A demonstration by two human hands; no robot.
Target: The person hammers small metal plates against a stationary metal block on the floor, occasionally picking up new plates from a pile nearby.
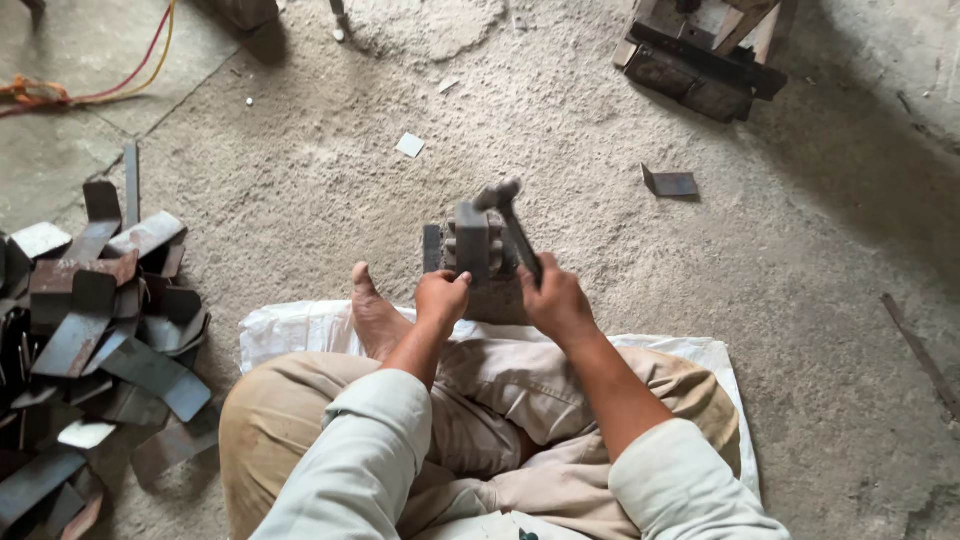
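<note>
Head view looks down on a seated person in tan trousers and pale sleeves, on a white sack spread over a gritty concrete floor. The landmark is the metal block standing on the floor just past the sack's far edge.

Nearest the body, one bare foot rests on the sack just left of the block. The left hand sits at the block's near left side, fingers curled shut around a piece held against it; what exactly it grips is hidden by the fingers. The right hand is at the block's near right side, fingers wrapped tight on the handle of a hammer, whose head hangs over the block's top, touching or just above it; which, I cannot tell.

Well left of the block lies a heap of flat steel offcuts, its right edge close to the sack's left edge, leaving only a narrow strip of floor between. Right of the block the floor is open out to a thin bar near the frame's edge.

Beyond the block, a small dark plate lies to the far right and a pale scrap to the far left, both well apart from it. Farther still, a dark iron-and-wood stand sits at the top right, and red and yellow cables run at the top left.
</note>
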